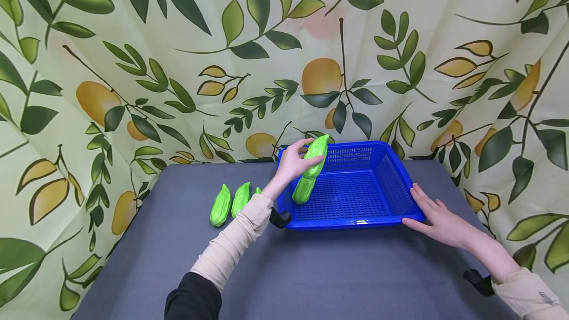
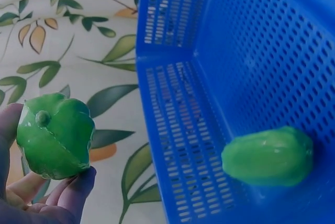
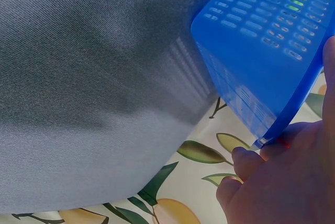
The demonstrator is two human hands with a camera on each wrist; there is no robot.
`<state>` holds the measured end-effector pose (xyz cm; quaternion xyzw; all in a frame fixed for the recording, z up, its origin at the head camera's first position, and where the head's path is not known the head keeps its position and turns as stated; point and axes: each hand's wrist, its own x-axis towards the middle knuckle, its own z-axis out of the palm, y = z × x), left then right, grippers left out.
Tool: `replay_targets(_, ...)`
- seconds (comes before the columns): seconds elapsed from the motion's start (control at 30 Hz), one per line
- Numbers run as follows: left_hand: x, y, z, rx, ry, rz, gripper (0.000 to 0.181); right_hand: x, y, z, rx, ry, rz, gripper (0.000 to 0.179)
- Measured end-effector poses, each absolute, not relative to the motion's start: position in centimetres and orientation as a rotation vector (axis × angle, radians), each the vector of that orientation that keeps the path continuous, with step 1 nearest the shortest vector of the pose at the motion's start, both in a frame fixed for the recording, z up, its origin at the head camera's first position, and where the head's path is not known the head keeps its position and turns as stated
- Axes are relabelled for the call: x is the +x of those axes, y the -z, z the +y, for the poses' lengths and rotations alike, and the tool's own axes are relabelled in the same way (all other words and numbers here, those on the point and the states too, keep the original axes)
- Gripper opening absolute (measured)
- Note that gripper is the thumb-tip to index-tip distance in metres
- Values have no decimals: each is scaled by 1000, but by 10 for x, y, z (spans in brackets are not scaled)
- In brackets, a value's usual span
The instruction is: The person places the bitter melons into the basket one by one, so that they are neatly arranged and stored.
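My left hand (image 1: 294, 161) pinches a bright green bitter melon (image 1: 315, 156) between thumb and fingers, above the left side of a blue plastic basket (image 1: 351, 222). In the left wrist view the held bitter melon (image 2: 55, 135) shows its stem end. A second bitter melon (image 1: 304, 190) lies inside the basket near its left wall. My right hand (image 1: 440, 219) touches the basket's right rim near the front corner, fingers extended. On the table left of the basket lie two more bitter melons, one (image 1: 220, 205) beside the other (image 1: 241, 199); a third tip (image 1: 258, 190) is mostly hidden by my left forearm.
A grey cloth covers the table (image 1: 346, 270). Behind it and along the sides hangs a leaf-and-fruit patterned curtain (image 1: 275, 73). The basket has slotted walls and stands toward the back of the table.
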<state>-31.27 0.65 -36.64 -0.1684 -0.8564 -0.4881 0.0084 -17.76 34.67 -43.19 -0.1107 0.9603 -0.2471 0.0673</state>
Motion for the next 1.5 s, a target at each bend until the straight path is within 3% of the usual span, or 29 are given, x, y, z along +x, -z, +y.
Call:
replay_targets(0.73,-340,372,0,-453,1642,-2668,56,-177,433,345,-324,738,2895,92)
replay_targets(1.5,-347,395,40,-576,1405,-2875,58,-178,431,343,-311,723,2899,92)
